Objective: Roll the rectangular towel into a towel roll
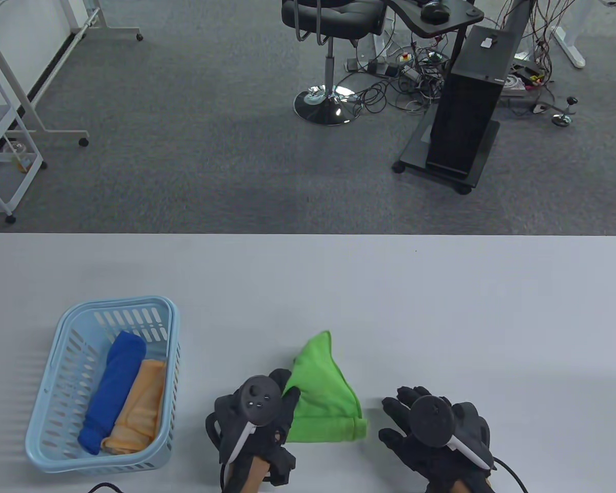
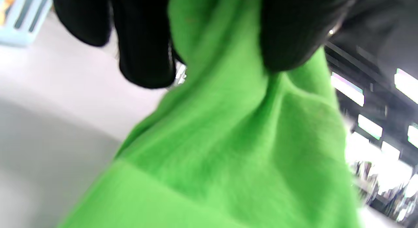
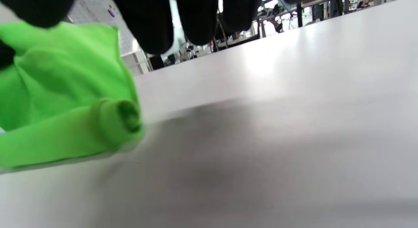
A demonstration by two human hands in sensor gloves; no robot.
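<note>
A bright green towel (image 1: 324, 395) lies near the table's front edge, its near edge rolled into a short tube and its far part bunched and lifted. My left hand (image 1: 282, 393) grips the towel's left side; in the left wrist view the gloved fingers (image 2: 147, 55) pinch the green cloth (image 2: 228, 149). My right hand (image 1: 400, 411) is open and empty, flat above the table just right of the towel. In the right wrist view the rolled end (image 3: 125, 115) sits left of my fingers (image 3: 153, 28).
A light blue plastic basket (image 1: 61, 370) stands at the front left, holding a rolled blue towel (image 1: 114, 390) and a rolled orange towel (image 1: 138, 408). The white table (image 1: 390, 308) stretches back and right. Beyond it are carpet, a chair and a black stand.
</note>
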